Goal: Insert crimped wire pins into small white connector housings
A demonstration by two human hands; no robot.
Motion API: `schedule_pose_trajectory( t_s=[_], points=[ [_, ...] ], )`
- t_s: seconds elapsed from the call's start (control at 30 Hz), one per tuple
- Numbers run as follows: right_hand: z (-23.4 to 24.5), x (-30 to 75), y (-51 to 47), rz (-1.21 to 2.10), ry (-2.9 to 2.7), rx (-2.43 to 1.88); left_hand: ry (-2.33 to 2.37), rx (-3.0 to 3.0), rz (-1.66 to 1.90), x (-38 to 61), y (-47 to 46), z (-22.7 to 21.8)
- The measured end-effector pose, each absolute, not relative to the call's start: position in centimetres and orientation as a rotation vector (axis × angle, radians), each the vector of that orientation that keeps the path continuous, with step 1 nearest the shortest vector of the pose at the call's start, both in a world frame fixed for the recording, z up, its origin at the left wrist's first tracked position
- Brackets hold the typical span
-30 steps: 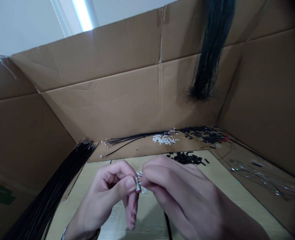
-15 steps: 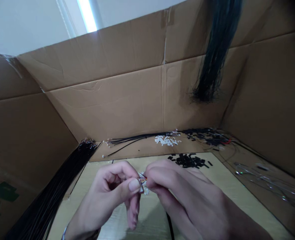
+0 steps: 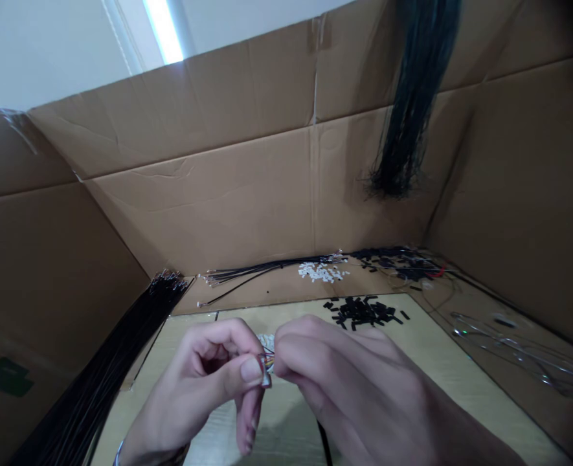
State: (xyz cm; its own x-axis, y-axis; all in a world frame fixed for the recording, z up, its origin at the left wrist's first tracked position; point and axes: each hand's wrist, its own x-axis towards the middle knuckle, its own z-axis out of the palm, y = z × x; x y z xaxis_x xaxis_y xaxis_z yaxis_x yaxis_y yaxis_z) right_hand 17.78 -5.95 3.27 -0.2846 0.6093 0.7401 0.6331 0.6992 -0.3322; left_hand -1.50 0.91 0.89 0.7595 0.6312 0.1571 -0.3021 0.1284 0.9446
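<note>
Between the thumb and index finger of my left hand (image 3: 208,382) is a small white connector (image 3: 266,377). Thin coloured wires (image 3: 269,360) run from it to the fingertips of my right hand (image 3: 354,388), which are pressed together on them. A black cable (image 3: 324,443) shows below my right hand and seems to belong to these wires; the stretch inside the hand is hidden. Just behind the fingertips lie small white pieces (image 3: 267,340), partly covered by the hands.
Black sleeve pieces (image 3: 364,312) and white connectors (image 3: 321,272) lie in piles at the back. Finished-looking black cables (image 3: 267,264) lie along the cardboard wall (image 3: 208,194). A thick black wire bundle (image 3: 106,362) lies left; another bundle (image 3: 410,110) hangs at right. Eyeglasses (image 3: 509,349) lie right.
Both hands have shifted slightly left in view, along with the surroundings. The white connector shows more below my left thumb, and the right fingertips remain close on the wires.
</note>
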Motion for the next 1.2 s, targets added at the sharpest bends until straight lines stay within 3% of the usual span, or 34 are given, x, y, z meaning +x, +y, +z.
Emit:
schedule_pose_trajectory(
  t_s=[0.37,0.9,1.0,1.2],
  points=[
    [3.2,17.4,-5.4,-0.172,-1.988,-0.929,0.391,1.301,0.683,-1.3,0.8,1.7],
    [2.1,18.1,-4.3,0.036,-2.016,-0.831,0.395,1.322,0.75,-0.7,1.1,1.6],
    [1.7,17.9,-3.8,0.255,-1.839,-0.792,0.371,1.346,0.822,-0.9,1.3,1.6],
    [2.7,17.7,-3.9,1.031,-1.647,-1.0,0.447,1.401,0.895,-1.4,1.2,2.2]
  ],
)
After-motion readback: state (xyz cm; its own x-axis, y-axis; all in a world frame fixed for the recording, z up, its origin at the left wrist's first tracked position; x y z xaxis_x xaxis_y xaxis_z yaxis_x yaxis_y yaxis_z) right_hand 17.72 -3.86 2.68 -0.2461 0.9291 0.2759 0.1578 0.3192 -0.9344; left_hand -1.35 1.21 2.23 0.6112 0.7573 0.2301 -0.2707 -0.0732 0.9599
